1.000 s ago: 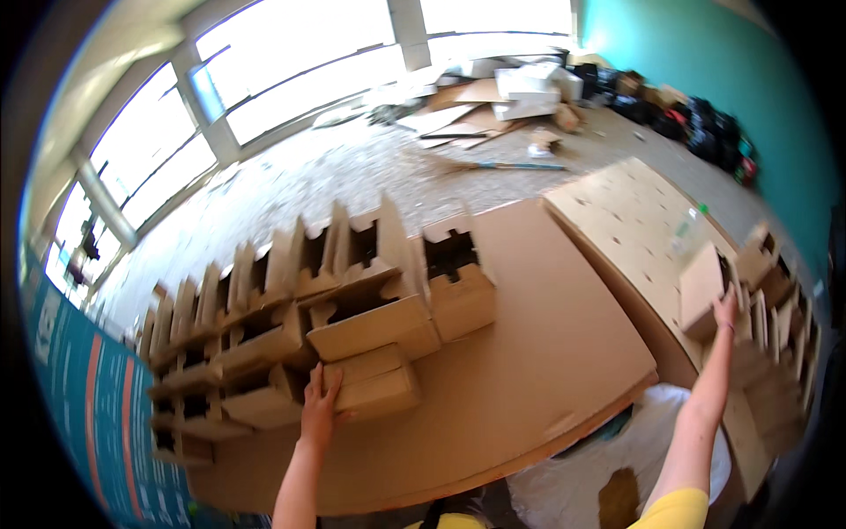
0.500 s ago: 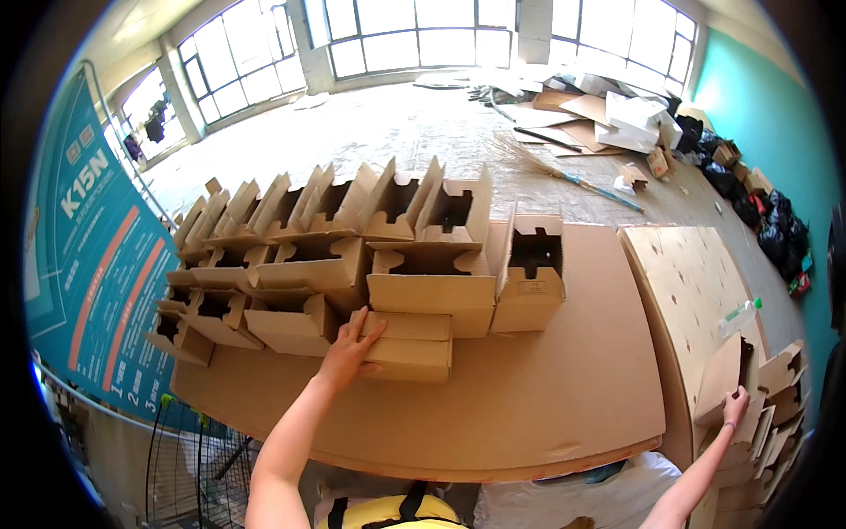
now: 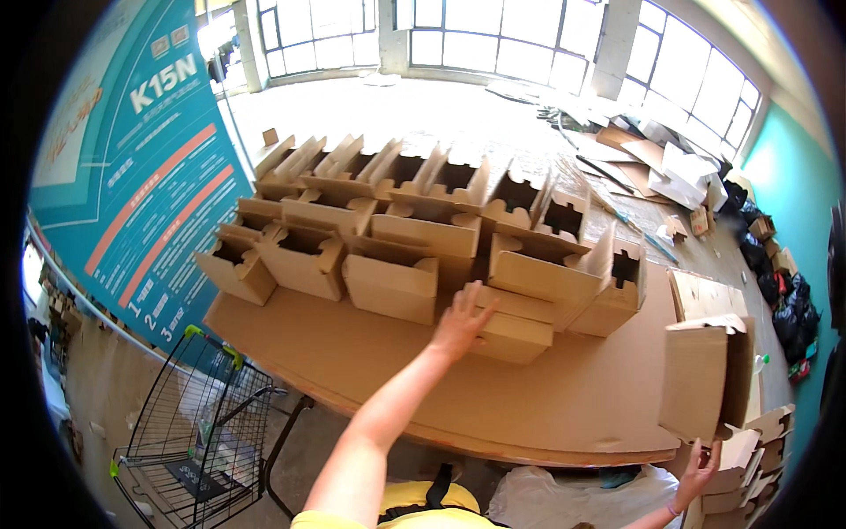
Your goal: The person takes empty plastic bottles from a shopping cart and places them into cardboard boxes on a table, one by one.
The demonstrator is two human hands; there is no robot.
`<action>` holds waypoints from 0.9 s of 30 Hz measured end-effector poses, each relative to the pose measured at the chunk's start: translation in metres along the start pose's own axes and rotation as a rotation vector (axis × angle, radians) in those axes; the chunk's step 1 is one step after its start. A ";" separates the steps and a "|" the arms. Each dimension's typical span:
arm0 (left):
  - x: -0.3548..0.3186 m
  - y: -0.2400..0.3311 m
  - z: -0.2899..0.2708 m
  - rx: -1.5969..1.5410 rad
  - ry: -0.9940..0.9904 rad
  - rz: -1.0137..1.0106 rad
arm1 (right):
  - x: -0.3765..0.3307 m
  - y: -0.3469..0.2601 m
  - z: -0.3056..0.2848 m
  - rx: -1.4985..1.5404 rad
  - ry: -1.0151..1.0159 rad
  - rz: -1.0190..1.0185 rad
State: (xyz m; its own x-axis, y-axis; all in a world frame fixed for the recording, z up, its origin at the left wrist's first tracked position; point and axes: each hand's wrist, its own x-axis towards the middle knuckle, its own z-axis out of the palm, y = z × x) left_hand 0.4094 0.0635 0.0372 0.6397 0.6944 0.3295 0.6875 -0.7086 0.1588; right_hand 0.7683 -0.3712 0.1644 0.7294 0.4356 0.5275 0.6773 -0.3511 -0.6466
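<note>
My left hand [image 3: 463, 324] lies with fingers spread on a low closed cardboard box [image 3: 515, 337] at the front of the group on the table. At the lower right, my right hand [image 3: 699, 472] has its fingers at the bottom edge of an upright cardboard box [image 3: 692, 379], gripping it there. That box has its flaps up and its opening turned partly away; part of my grip is hard to see. Rows of open-topped cardboard boxes [image 3: 392, 286] stand on the far side of my left hand, their cut-out flaps raised.
A cardboard sheet [image 3: 582, 406] covers the tabletop. More folded boxes [image 3: 749, 467] are stacked at the lower right. A wire shopping cart [image 3: 198, 432] and a teal banner [image 3: 150, 176] stand left. Black bags [image 3: 789, 309] line the right wall; scrap cardboard [image 3: 630, 163] lies behind.
My view has turned left, so the scene sits further right. My right hand has brought its box up beside the table's right end. My left hand stays on the low box.
</note>
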 end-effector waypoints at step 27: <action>-0.422 -0.260 -0.155 -0.394 0.310 -0.671 | -0.213 -0.430 0.364 0.399 -1.170 -0.757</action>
State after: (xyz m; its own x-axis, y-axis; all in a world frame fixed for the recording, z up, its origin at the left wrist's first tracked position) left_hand -0.0928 -0.0649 0.0014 -0.0250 0.9595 0.2808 0.6814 -0.1891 0.7070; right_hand 0.2863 -0.0110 0.1296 -0.4121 0.8914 0.1887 0.6430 0.4312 -0.6329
